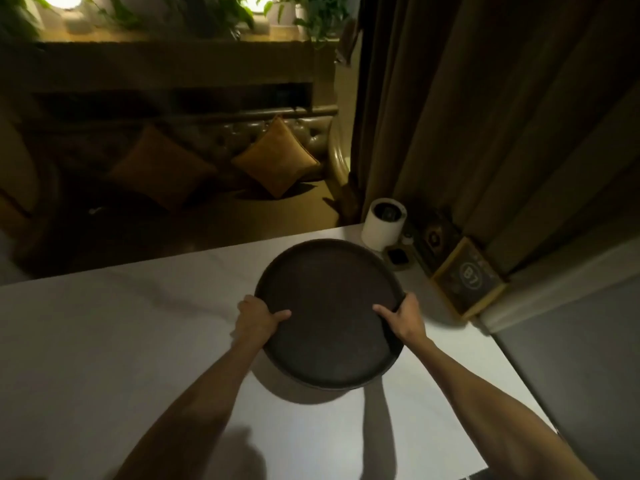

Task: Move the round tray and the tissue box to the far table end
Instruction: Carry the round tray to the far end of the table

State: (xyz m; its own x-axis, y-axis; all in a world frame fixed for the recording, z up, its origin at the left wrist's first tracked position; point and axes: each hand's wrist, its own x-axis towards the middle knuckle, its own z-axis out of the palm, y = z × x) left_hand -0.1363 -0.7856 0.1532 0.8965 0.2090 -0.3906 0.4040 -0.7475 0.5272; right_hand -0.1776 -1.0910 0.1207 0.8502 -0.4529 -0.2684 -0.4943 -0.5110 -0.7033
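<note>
Head view: your left hand (258, 318) and right hand (403, 317) each clamp the rim of the round tray (329, 313), held above the tabletop (121, 341). It looks rigid and light; keep opposite-rim grips, thumbs inside, tray level.

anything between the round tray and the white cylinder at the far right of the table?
Nothing. In the head view, only bare white table separates the round tray, held by both hands, from the white cylinder.
</note>
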